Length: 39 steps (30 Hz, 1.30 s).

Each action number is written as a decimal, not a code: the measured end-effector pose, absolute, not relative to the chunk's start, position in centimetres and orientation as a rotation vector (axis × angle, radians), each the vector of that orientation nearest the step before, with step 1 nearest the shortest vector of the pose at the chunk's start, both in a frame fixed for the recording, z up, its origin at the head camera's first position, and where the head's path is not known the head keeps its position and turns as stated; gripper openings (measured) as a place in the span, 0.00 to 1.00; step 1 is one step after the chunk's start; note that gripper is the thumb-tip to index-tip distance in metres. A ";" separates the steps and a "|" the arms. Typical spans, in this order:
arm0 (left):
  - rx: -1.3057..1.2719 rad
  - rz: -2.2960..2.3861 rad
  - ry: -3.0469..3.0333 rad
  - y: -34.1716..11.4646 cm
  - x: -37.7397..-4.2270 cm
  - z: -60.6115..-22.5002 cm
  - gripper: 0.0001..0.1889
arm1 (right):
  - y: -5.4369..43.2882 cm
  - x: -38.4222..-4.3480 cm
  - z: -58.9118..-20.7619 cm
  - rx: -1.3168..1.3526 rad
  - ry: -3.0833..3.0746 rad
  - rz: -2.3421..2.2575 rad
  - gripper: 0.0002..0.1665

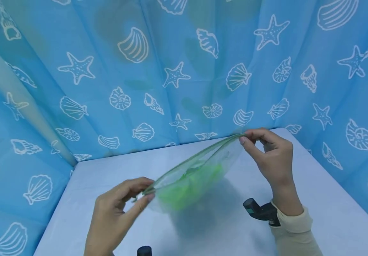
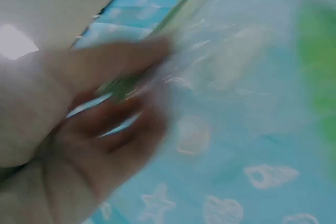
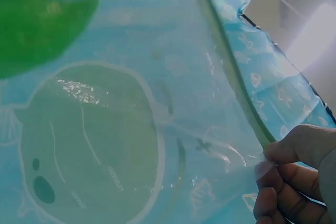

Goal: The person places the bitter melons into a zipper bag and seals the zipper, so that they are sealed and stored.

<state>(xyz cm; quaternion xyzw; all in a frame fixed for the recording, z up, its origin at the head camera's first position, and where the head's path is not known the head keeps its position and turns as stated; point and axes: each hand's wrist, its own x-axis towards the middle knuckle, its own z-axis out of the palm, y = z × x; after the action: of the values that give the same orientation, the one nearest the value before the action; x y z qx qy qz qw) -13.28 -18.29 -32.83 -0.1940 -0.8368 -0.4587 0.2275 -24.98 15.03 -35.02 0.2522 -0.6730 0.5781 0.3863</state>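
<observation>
A clear plastic zip bag [image 1: 232, 158] with a green edge strip hangs tilted above the table, its right end higher than its left. Something bright green [image 1: 187, 188] lies inside; its kind cannot be told through the plastic. My left hand [image 1: 120, 211] pinches the bag's left top corner between thumb and fingers. At the opposite corner, my right hand [image 1: 273, 154] pinches the edge between thumb and forefinger. The right wrist view shows a pale green rounded print [image 3: 94, 145] on the bag, below the bright green content [image 3: 42, 19]. The left wrist view is blurred around the hand [image 2: 105, 108].
A white-covered table [image 1: 107, 174] lies beneath the bag. Blue curtains [image 1: 184, 96] with white shells and starfish stand behind and at both sides. A black wrist camera [image 1: 262, 211] juts from the right sleeve; a second black piece [image 1: 144, 250] shows at the bottom edge.
</observation>
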 end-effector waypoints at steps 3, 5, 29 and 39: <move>-0.333 -1.194 -2.054 -18.1 -15.5 -33.5 0.11 | 15.0 -25.6 -35.1 0.606 -1.700 1.478 0.10; -0.258 -1.196 -1.961 -18.2 -17.0 -34.2 0.11 | 14.8 -25.9 -35.4 0.561 -1.701 1.476 0.08; -0.376 -1.290 -1.841 -15.0 -19.9 -33.7 0.07 | 6.7 -21.0 -31.4 0.936 -1.605 1.063 0.14; -0.565 -1.182 -1.974 -13.2 -19.6 -33.9 0.07 | 5.2 -21.8 -33.0 1.030 -1.835 0.960 0.16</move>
<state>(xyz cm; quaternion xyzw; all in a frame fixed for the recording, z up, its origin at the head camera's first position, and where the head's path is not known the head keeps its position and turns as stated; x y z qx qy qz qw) -19.58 -13.17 -33.95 -0.2209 -0.7717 -0.4622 0.3768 -21.79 5.21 -32.96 0.4078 -0.7261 0.3801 0.4025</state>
